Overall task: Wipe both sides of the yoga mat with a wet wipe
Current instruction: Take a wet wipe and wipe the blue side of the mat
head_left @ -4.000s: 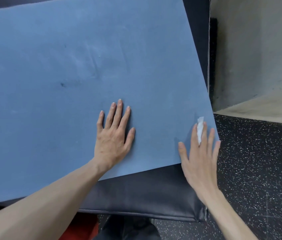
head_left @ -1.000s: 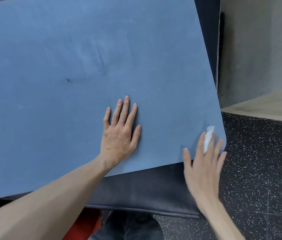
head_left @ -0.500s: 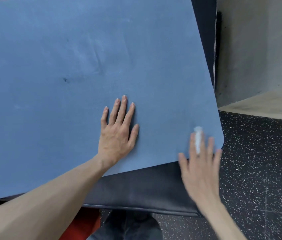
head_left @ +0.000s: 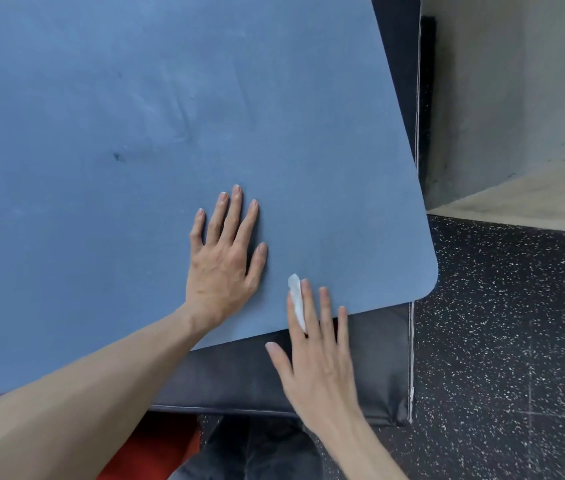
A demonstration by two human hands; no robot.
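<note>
mat: blue yoga mat [head_left: 135,133] lies flat on a black pad [head_left: 239,379]
left hand [head_left: 222,261]: spread, pressing mat
right hand [head_left: 319,362]: flat, wet wipe [head_left: 295,299] under fingers at mat's near edge
step: wiping first side
next: likely sweep wipe further across mat

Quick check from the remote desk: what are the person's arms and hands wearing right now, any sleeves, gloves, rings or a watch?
Nothing visible. The left hand and right hand are bare, no gloves, rings or watch, and both forearms are uncovered to the frame edge, with no sleeves showing.
</note>
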